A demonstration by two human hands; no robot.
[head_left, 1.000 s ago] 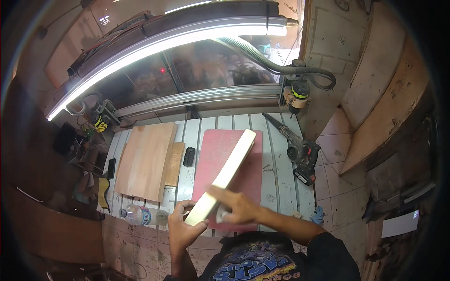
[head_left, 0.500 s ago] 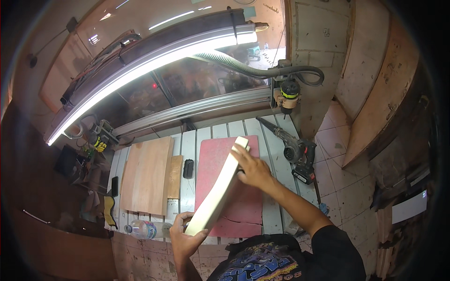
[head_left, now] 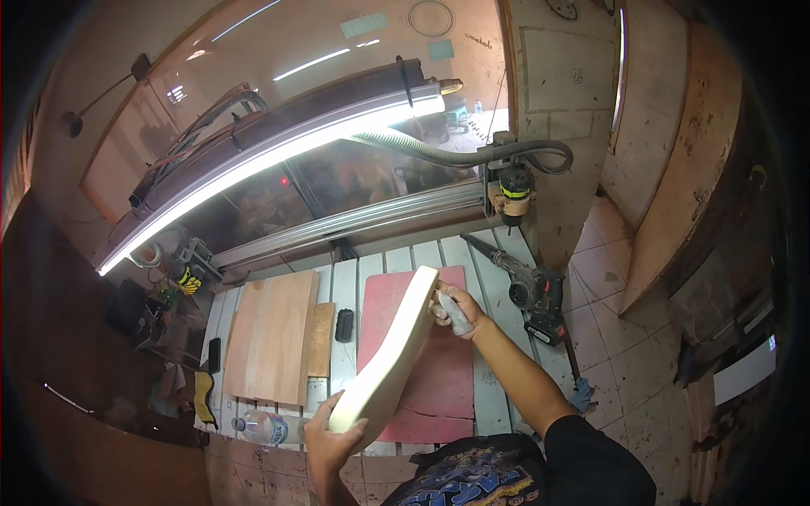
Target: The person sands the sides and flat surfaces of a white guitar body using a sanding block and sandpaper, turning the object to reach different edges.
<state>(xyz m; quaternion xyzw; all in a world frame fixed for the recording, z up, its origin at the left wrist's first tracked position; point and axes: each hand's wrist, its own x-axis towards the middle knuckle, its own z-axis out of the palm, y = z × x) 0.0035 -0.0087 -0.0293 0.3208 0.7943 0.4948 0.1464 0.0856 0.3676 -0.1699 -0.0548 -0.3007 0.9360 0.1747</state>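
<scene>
A long cream workpiece (head_left: 386, 354) slants up and away over a red board (head_left: 440, 384) on the slatted white table (head_left: 489, 371). My left hand (head_left: 329, 430) is closed on its near end, thumb on the face and fingers round the side. Beside the far end, my right hand (head_left: 456, 308) has its fingers closed on a small grey pad (head_left: 451, 310); whether they also touch the workpiece is unclear.
Wooden panels (head_left: 266, 333), a black case (head_left: 344, 325) and a plastic bottle (head_left: 257, 427) lie on the table's left. A cordless blower (head_left: 536, 295) lies on the right. Behind stands a rail with mounted routers (head_left: 513, 190) under a tube light.
My right hand has moved up along the workpiece to its far end and turned, showing the grey pad more fully. The camera view has shifted, with the table appearing lower.
</scene>
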